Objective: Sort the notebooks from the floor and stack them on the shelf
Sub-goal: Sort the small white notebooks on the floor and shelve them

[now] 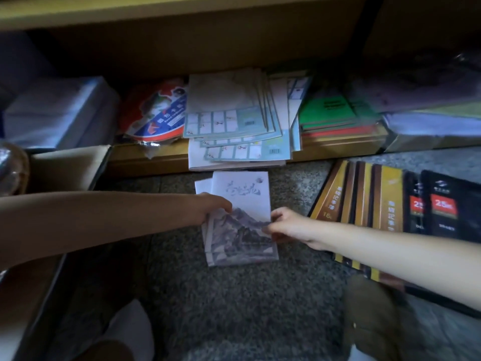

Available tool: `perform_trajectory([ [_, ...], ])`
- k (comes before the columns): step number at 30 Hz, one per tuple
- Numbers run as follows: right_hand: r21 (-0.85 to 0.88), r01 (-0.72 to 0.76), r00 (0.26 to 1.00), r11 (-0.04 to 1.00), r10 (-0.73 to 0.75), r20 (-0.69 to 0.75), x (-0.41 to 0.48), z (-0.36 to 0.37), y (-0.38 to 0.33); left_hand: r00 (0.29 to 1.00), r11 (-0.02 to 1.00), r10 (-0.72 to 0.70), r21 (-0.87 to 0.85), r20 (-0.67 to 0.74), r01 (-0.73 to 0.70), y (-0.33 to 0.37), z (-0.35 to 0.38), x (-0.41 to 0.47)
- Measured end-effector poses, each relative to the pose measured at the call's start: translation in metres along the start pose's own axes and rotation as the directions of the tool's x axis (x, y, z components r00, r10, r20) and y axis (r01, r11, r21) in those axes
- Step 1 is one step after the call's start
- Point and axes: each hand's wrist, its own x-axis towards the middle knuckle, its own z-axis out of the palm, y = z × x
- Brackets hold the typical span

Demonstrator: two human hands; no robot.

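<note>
Head view, person crouched at the shelf (156,160).

Mountain stack (242,230): a few thin notebooks, cover up, flat on the floor (234,308) just in front of the shelf edge, not touching it. Exact count not readable.

Left hand (216,207): fingers curled over the stack's left edge, gripping it. Right hand (286,225): fingers pinch the right edge about mid-length. Hands apart, one per long side.

Reading of the hold: a grip on both long sides looks meant to square the loose copies and lift them as one. A white corner pokes out at the far left, so the copies are not yet flush.

Orientation: long axis runs from the person toward the shelf, leaning a little left at the far end. Title end points to the shelf, mountain picture end to the person.

Likely target: grid notebooks (234,121), piled on the shelf straight ahead with the same long axis, which would explain the floor stack's alignment. Green books (328,110) sit to their right. Gold notebooks (364,199) lie fanned on the floor at right, untouched
</note>
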Motion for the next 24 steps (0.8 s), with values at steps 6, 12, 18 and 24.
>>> perform_trajectory([
  [6,-0.016,-0.078,0.997,0.997,0.078,-0.018,-0.003,0.003,0.021,0.998,0.998,0.058,0.015,-0.014,-0.058,-0.015,0.018,0.003],
  [12,0.037,-0.054,0.996,0.998,0.056,-0.073,0.007,0.005,0.024,0.985,0.988,0.112,0.125,-0.130,-0.096,-0.025,0.025,0.008],
  [18,-0.019,0.024,0.997,1.000,-0.026,-0.079,0.010,0.003,0.020,0.957,0.943,0.218,0.293,-0.193,-0.156,-0.031,0.019,0.012],
  [24,0.041,0.034,0.992,0.999,-0.029,-0.124,0.012,-0.002,0.022,0.968,0.982,0.155,0.140,-0.197,-0.129,-0.021,0.020,0.012],
])
